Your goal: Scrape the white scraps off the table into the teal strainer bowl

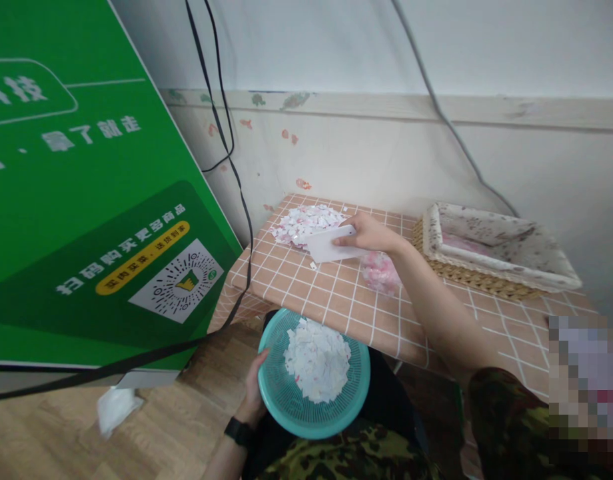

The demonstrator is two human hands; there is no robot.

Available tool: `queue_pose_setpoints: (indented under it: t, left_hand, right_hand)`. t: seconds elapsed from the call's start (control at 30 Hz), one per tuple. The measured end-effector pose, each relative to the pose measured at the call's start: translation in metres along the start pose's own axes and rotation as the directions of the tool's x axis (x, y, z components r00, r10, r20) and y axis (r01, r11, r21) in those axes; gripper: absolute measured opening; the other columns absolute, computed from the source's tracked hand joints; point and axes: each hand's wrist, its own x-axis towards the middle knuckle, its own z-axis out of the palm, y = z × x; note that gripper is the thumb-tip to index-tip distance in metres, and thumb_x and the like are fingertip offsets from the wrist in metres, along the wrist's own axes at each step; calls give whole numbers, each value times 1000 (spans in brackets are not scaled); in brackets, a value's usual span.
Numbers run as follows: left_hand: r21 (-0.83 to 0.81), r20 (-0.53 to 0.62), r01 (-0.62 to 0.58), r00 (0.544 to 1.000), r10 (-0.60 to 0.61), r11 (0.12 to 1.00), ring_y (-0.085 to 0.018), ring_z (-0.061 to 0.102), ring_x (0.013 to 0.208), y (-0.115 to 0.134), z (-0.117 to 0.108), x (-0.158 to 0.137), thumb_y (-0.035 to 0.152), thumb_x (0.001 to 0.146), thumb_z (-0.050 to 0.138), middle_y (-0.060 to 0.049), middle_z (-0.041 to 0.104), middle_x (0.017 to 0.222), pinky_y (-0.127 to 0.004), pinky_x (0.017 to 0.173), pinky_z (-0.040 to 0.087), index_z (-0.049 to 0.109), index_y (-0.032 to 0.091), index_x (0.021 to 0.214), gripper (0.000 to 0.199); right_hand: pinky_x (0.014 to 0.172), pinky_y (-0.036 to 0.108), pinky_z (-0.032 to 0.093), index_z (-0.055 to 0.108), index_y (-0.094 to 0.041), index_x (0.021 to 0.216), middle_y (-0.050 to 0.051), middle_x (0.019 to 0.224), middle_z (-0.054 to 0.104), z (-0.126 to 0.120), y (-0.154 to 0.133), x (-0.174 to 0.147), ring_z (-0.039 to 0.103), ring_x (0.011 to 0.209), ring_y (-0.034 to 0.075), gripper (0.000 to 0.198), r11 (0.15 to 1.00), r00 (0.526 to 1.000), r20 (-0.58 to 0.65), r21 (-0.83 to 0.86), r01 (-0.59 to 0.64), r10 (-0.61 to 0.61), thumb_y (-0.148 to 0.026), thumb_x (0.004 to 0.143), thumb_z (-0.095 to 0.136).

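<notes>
My left hand (255,380) grips the left rim of a round turquoise plastic basket (274,407), held at my lap just below the table edge. A heap of small white paper pieces (319,360) lies inside it. Over the table, my right hand (369,233) is closed on a flat white plastic scraper (329,245), fingers and thumb pinching its right end. The scraper's left end is at a pile of white and pinkish paper scraps (299,223). Below my right wrist sits a clear bag with pink and white contents (380,272).
A wicker basket (479,277) with a flowered cloth lining stands at the table's right. The table (356,313) has a brown checked cover. A green panel (86,200) with a black cable (244,220) borders the left side. A white bag (116,408) lies on the floor.
</notes>
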Motion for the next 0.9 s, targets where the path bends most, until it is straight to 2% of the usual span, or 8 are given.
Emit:
queue_pose_setpoints:
  t: [0.17,0.37,0.57,0.9]
  left_hand:
    - [-11,7,7,1000,-7,1000,-21,65,58,-1,-2,1,29,64,70,-6,72,65,-32,61,54,73,14,71,18]
    - [-9,-7,12,1000,-12,1000,-20,64,57,-1,-3,3,30,65,69,-5,72,65,-33,62,54,72,14,71,18]
    - [-4,-17,25,1000,-25,1000,-20,64,56,0,-1,1,31,62,70,-3,72,65,-33,61,53,71,16,71,18]
    - [23,-47,0,999,1,1000,-22,65,58,0,2,-1,31,61,70,-3,72,66,-33,62,53,71,16,72,19]
  right_hand:
    - [49,24,34,66,-9,75,4,63,58,-6,0,-2,47,55,11,25,1000,997,72,7,-14,13,-32,71,61]
    - [50,23,35,68,-9,75,3,62,59,-10,4,-3,49,56,11,26,1000,999,45,15,10,-11,-34,70,62]
    - [54,23,40,70,-11,82,4,70,64,-12,3,-6,54,61,13,29,995,990,144,103,0,-15,-36,69,64]
    - [53,23,40,70,-9,81,4,67,63,0,4,-1,52,59,12,29,989,994,107,147,16,-32,-36,70,65]
